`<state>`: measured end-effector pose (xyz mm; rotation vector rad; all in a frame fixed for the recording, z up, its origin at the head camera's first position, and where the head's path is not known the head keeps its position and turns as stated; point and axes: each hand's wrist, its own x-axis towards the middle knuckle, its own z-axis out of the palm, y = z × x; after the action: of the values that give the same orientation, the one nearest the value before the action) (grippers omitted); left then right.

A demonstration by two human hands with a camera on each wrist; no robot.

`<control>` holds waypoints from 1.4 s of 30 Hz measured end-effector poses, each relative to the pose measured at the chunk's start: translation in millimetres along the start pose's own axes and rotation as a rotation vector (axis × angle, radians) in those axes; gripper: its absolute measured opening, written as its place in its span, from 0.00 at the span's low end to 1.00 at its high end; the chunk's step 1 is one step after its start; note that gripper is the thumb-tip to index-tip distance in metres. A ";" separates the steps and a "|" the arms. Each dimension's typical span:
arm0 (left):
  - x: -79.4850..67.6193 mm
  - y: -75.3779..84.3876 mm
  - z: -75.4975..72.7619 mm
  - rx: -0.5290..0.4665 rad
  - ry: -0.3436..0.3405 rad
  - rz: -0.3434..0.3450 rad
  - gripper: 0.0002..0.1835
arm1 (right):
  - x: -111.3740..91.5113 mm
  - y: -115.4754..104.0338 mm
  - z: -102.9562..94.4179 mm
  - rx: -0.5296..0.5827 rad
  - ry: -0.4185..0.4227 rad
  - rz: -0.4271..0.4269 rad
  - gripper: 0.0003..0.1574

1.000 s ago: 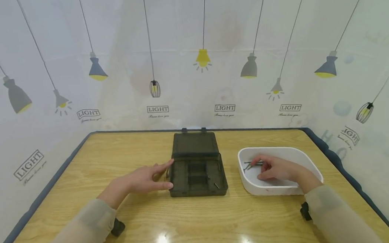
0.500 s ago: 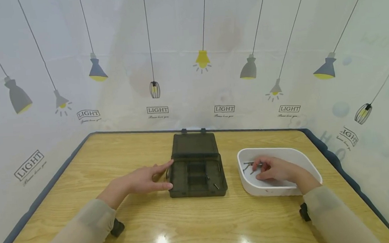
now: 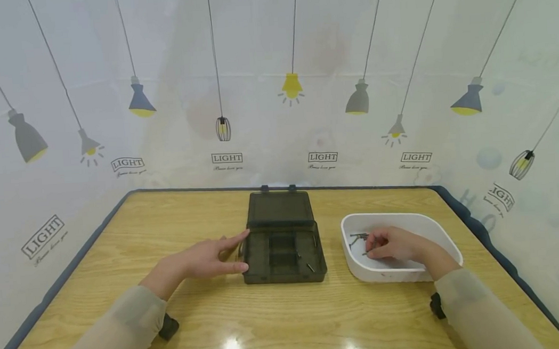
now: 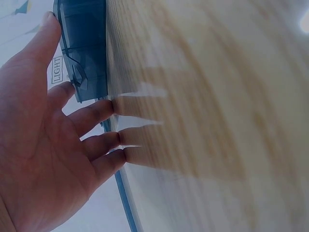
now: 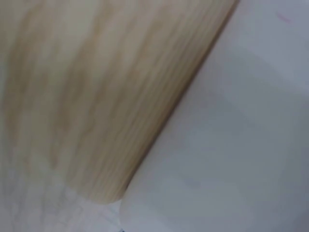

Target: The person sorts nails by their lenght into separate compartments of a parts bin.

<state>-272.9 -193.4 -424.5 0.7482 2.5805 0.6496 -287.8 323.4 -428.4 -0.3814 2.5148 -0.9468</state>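
A dark translucent plastic box lies with its lid folded back. My left hand steadies its left side, index finger and thumb extended against the edge; in the left wrist view the other fingertips touch the table. A small screw lies in the box's right compartment. Inside the white bin is my right hand, thumb and fingers pinching what looks like a small screw. Several more screws lie in the bin to its left. The bin wall hides this hand in the right wrist view.
Both containers stand on a wooden table, the box in the middle and the bin to its right. A gap of bare wood separates them. Behind the table hangs a white cloth printed with lamps.
Within the bin my right hand has shifted slightly and its fingers have drawn closer together on a small screw. My left hand stays at the box's left edge.
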 end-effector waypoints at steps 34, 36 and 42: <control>3.2 -3.7 1.3 -0.024 -0.012 -0.007 0.53 | -13.8 -31.4 2.8 0.099 0.196 -0.099 0.21; 3.0 -3.6 1.2 -0.023 -0.012 -0.009 0.53 | -12.4 -36.5 3.8 0.130 0.206 -0.097 0.21; 1.2 -2.1 0.5 -0.020 -0.007 -0.008 0.53 | -9.6 -57.0 7.5 0.186 0.224 -0.134 0.21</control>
<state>-274.5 -194.1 -426.4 0.7326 2.5658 0.6687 -269.9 281.4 -392.2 -0.4095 2.5937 -1.3313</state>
